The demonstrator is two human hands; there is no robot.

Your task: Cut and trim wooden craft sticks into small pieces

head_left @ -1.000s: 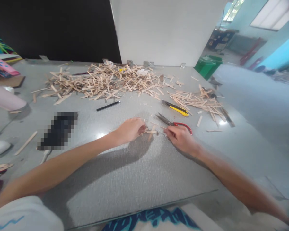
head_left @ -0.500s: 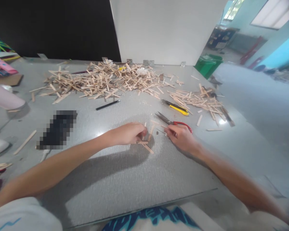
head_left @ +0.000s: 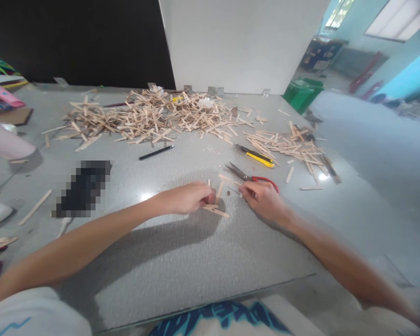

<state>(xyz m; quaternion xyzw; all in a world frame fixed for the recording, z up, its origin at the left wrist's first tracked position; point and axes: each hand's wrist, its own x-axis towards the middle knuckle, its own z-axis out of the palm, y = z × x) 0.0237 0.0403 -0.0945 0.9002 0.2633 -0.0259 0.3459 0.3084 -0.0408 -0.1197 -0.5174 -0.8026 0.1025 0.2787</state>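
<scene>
My left hand (head_left: 198, 196) is closed around a small assembly of wooden craft sticks (head_left: 217, 211); the fingers cover part of it. One piece slants up from the joint, and another points down to the right. In my right hand (head_left: 262, 198), thumb and fingers pinch a thin wooden stick (head_left: 229, 179) whose far end points left toward the assembly. Scissors (head_left: 245, 176) with red handles lie just beyond the right hand, blades to the left. A dark small spot (head_left: 228, 192) is on the table between the hands.
A large heap of craft sticks (head_left: 143, 119) spreads along the back, with a smaller pile (head_left: 287, 147) at right. A yellow utility knife (head_left: 259, 157), a black pen (head_left: 156, 152) and a blurred-out dark object (head_left: 84, 189) lie on the grey table (head_left: 182, 280). A green bin (head_left: 303, 95) stands beyond.
The stick assembly in my left hand has turned, its lower piece now lying flatter. My left hand has shifted slightly right; the right hand stays almost in place.
</scene>
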